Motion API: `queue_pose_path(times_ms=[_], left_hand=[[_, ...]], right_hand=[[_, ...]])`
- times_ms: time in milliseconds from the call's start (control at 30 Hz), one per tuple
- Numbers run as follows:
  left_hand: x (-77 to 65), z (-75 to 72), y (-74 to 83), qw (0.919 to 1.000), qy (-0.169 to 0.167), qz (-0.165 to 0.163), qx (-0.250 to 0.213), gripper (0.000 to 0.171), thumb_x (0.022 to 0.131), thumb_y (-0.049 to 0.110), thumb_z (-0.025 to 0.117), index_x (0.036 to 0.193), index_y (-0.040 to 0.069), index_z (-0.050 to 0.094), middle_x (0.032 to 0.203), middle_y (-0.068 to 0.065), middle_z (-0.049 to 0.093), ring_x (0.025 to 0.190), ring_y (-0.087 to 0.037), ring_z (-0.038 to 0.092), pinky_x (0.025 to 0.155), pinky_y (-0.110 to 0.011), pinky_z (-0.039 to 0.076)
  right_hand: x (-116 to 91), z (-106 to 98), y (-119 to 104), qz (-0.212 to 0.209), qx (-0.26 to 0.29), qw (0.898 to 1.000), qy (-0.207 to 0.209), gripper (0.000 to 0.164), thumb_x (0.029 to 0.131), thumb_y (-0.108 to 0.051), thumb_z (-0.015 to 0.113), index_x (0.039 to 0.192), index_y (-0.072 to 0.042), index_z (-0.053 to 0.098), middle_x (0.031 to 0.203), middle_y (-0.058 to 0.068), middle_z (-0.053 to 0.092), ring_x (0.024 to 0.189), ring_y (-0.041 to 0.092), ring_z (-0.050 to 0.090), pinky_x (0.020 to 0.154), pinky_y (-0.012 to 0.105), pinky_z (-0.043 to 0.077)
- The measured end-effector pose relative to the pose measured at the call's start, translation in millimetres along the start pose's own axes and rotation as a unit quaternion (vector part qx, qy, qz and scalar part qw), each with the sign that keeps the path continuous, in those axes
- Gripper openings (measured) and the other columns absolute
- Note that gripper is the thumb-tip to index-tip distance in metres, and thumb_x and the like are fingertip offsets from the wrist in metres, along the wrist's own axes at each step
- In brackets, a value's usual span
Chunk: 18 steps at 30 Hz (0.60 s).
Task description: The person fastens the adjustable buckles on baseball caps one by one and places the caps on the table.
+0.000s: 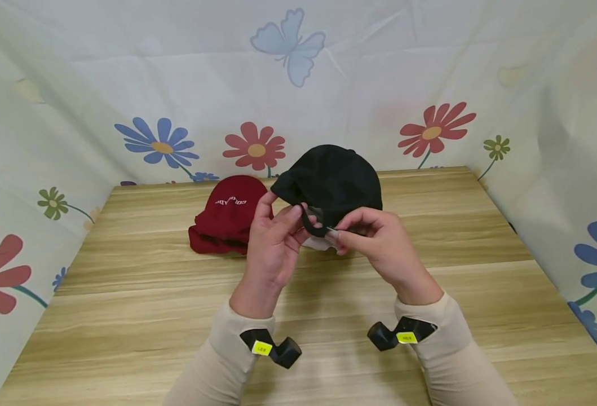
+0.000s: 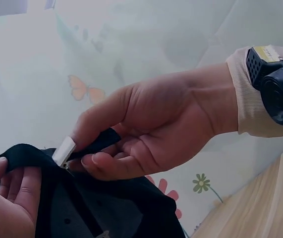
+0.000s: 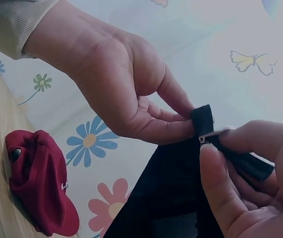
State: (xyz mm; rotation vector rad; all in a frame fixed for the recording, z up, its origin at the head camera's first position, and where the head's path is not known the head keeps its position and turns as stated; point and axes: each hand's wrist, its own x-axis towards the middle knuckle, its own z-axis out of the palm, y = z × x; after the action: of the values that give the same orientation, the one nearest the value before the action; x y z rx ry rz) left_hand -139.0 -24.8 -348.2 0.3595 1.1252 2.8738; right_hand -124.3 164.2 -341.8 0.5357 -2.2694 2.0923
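A black cap is held up over the table, its back strap facing the person. My left hand pinches the strap between thumb and fingers near the cap's rear opening. With thumb and fingertips, my right hand pinches the small metal buckle on the strap. In the right wrist view the strap's loose end passes beyond the buckle between the right fingers. The buckle's flap stands tilted up from the strap in the left wrist view.
A dark red cap with white lettering lies on the wood-grain table to the left. Something white shows beneath the black cap. A flower-printed curtain surrounds the table at the back and sides.
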Motion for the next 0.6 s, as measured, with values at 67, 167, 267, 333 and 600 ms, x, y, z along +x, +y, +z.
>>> queue_pose_path(times_ms=[67, 167, 267, 333, 600], left_hand=[[0.0, 0.2, -0.1, 1.0000, 0.000, 0.003, 0.002, 0.033, 0.098, -0.003, 0.047, 0.123, 0.018, 0.049, 0.085, -0.001, 0.069, 0.074, -0.013, 0.070, 0.077, -0.030, 0.059], [0.2, -0.1, 0.2, 1.0000, 0.002, 0.005, 0.002, 0.032, 0.098, -0.004, 0.047, 0.122, 0.018, 0.049, 0.086, -0.001, 0.069, 0.075, -0.013, 0.071, 0.079, -0.031, 0.059], [0.5, -1.2, 1.2, 1.0000, 0.006, 0.006, 0.000, 0.030, 0.098, -0.004, 0.048, 0.121, 0.016, 0.050, 0.087, -0.001, 0.069, 0.077, -0.014, 0.071, 0.082, -0.032, 0.058], [1.1, -2.2, 2.5, 0.9999, 0.010, 0.007, -0.003, 0.027, 0.098, -0.002, 0.048, 0.119, 0.014, 0.052, 0.089, -0.003, 0.068, 0.079, -0.015, 0.070, 0.085, -0.033, 0.057], [4.1, -5.3, 6.4, 0.9992, 0.034, -0.005, -0.022, 0.019, 0.099, 0.009, 0.052, 0.117, 0.007, 0.059, 0.101, -0.005, 0.071, 0.083, -0.017, 0.071, 0.089, -0.035, 0.055]], right_hand=[[-0.4, 0.0, -0.3, 0.006, -0.002, 1.000, -0.004, 0.011, 0.086, -0.002, 0.070, 0.094, 0.003, 0.064, 0.081, 0.006, 0.068, 0.065, 0.019, 0.067, 0.068, 0.035, 0.060], [-0.8, -0.1, -0.5, 0.009, 0.011, 1.000, -0.009, 0.013, 0.086, 0.002, 0.068, 0.098, 0.007, 0.064, 0.083, 0.006, 0.069, 0.064, 0.019, 0.068, 0.067, 0.036, 0.061], [-1.7, -0.8, -1.2, 0.009, 0.026, 1.000, -0.016, 0.019, 0.086, 0.003, 0.068, 0.103, 0.010, 0.065, 0.083, 0.003, 0.071, 0.064, 0.018, 0.069, 0.065, 0.035, 0.061], [-2.2, -1.9, -1.4, 0.006, 0.034, 0.999, -0.019, 0.022, 0.086, 0.003, 0.068, 0.106, 0.012, 0.065, 0.081, 0.002, 0.072, 0.064, 0.017, 0.069, 0.064, 0.034, 0.061], [-3.6, -7.0, -1.4, -0.014, 0.032, 0.999, -0.020, 0.020, 0.086, 0.004, 0.067, 0.105, 0.010, 0.067, 0.076, 0.005, 0.070, 0.060, 0.016, 0.064, 0.060, 0.031, 0.059]])
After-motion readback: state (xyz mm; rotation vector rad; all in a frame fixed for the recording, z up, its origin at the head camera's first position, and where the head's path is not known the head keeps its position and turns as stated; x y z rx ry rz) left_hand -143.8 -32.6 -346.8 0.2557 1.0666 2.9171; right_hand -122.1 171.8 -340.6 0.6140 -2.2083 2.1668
